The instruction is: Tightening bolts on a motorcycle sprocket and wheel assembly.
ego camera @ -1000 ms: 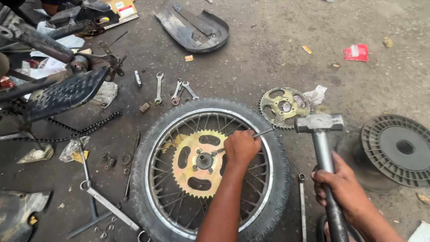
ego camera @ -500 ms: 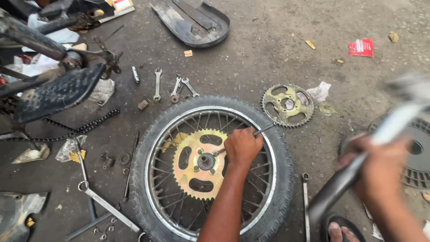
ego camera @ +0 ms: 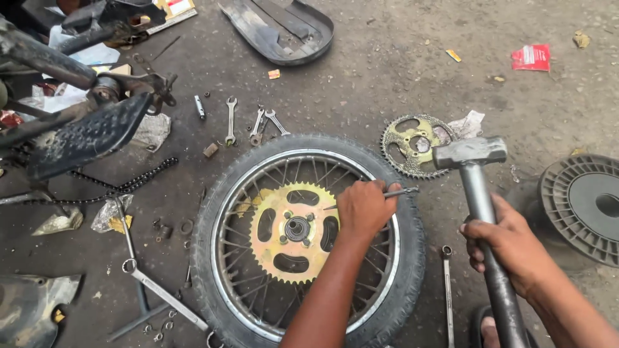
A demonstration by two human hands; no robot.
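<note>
light: soft, even daylight, nothing blown out
shadows: faint, mostly under the black spoked motorcycle wheel [ego camera: 306, 241] and the grey steel sledgehammer [ego camera: 480, 212]
glare: just a mild sheen on the gold toothed sprocket [ego camera: 293, 231]
focus: pretty crisp at centre
dim spots: upper left of the frame goes dark
edges: slight wide-angle bending

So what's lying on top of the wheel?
A gold sprocket sits on the wheel hub; the left hand rests there gripping a thin rod. The forearm hides spokes beneath.
</note>
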